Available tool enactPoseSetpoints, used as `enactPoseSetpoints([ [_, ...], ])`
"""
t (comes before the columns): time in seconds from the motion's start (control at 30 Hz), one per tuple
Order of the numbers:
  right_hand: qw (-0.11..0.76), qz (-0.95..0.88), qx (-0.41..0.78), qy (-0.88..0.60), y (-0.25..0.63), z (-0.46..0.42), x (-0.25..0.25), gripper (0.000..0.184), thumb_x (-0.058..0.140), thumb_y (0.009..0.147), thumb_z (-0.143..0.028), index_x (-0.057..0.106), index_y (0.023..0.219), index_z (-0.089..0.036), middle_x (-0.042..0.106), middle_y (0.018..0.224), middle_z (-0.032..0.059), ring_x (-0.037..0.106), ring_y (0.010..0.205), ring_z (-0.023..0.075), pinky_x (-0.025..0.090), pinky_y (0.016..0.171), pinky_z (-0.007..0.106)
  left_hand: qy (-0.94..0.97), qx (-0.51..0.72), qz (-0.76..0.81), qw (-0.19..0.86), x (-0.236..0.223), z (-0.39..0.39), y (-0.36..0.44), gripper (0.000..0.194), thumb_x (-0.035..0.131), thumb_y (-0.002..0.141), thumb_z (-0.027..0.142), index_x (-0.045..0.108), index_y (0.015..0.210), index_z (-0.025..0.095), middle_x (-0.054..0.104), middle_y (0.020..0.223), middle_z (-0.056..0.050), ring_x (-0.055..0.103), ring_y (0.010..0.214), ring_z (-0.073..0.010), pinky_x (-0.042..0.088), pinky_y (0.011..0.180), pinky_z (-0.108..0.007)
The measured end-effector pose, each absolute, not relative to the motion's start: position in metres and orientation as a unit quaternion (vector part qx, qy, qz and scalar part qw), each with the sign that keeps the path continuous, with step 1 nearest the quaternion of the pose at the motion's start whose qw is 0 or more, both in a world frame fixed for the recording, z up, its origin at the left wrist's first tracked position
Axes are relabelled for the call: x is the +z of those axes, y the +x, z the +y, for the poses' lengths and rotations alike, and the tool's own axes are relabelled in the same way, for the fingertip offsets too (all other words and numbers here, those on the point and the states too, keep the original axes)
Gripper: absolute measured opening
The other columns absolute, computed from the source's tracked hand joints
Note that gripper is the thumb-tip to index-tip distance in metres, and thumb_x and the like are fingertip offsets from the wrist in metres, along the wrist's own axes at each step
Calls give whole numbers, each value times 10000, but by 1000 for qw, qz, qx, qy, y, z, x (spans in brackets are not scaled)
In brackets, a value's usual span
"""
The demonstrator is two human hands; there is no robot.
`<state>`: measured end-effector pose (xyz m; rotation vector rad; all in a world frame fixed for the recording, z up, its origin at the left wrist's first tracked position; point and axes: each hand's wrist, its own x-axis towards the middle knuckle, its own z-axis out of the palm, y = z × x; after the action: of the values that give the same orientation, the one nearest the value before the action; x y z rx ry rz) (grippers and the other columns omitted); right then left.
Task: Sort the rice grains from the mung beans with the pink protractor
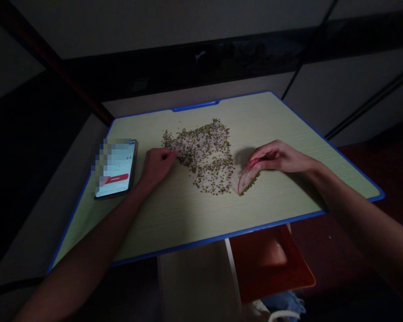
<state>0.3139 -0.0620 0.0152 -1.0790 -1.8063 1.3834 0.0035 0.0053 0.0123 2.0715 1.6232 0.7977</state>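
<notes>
A spread of small green beans mixed with pale, rice-like grains (204,147) covers the middle of the board. At its left edge, my left hand (157,164) rests curled, thumb and forefinger pressed together; whatever they may pinch is too small to make out. To the right of the spread, my right hand (277,156) grips a thin, translucent, red-rimmed rounded piece (246,176). That piece is tilted, its lower edge down at the board. A few green beans (253,184) lie along its right side, under the fingers.
The pale tabletop (168,219) has a blue rim and a blue handle (196,106) at the far edge. A lit phone (119,172) lies left of my left hand. Below the near edge are an orange-red surface (272,264) and a pale bin-like container (198,281). Cabinets stand behind.
</notes>
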Motion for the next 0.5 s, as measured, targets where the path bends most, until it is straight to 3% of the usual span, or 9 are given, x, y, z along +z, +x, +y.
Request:
enactPoseSetpoints([
  [0.5, 251, -707, 538, -385, 315, -63, 21, 123, 676, 706, -160, 711, 823, -149, 705, 755, 13, 618, 667, 90, 486, 616, 200, 737, 284, 581, 196, 12, 6, 4, 347, 478, 702, 328, 331, 424, 181, 287, 447, 41, 284, 472, -81, 211, 481, -250],
])
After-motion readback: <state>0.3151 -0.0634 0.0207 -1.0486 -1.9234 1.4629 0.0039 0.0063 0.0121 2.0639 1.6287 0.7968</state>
